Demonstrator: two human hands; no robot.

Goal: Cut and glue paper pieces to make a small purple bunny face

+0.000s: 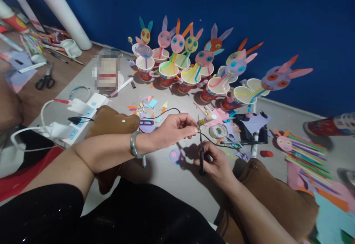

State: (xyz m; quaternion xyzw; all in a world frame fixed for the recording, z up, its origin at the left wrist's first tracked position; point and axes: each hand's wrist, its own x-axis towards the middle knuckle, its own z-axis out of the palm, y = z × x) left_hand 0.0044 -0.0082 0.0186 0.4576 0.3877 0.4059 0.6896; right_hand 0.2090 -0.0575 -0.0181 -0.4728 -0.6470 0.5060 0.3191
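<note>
My right hand grips a pair of dark-handled scissors, its blades pointing away from me. Just left of the blades, my left hand is closed in a pinch. Whatever small thing sits between its fingertips is too small to make out. Below both hands, a round purple paper piece with a pink spot lies on the table. Beyond them are a roll of tape, a yellow-and-white tube and a pile of paper scraps.
Paper cups carrying paper rabbit heads line the blue wall. To the left lie a power strip and other scissors. Brown cushions flank my arms. Coloured straws and a cup stack are at right.
</note>
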